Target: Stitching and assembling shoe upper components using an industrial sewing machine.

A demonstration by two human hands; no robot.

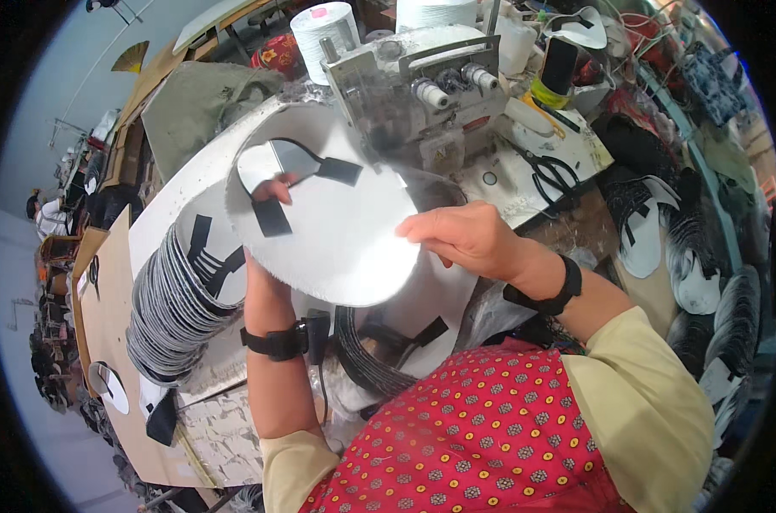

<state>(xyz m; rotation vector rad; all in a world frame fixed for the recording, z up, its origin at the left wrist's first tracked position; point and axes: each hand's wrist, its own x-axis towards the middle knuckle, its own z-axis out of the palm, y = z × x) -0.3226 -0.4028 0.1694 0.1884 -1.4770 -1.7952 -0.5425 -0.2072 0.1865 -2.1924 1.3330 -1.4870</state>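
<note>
A large white oval fabric piece (345, 231) with black strap tabs is held up in front of the sewing machine (431, 94). My right hand (473, 239) pinches its right edge between thumb and fingers. Most of my left hand (274, 188) is hidden behind the piece; its fingertips show beside a black tab (272, 217) at the upper left. Left of my left forearm leans a thick stack of similar pieces (170, 299), with dark and pale edges. Below the held piece lies another bundle of pieces (362, 355) with black tabs.
Black scissors (549, 178) lie on the machine's white table, right of the machine. A white thread cone (324, 38) stands behind it. More stacked pieces (730, 333) fill the right side. A wooden board (114, 316) extends at the left, with a loose white piece (108, 387) on it.
</note>
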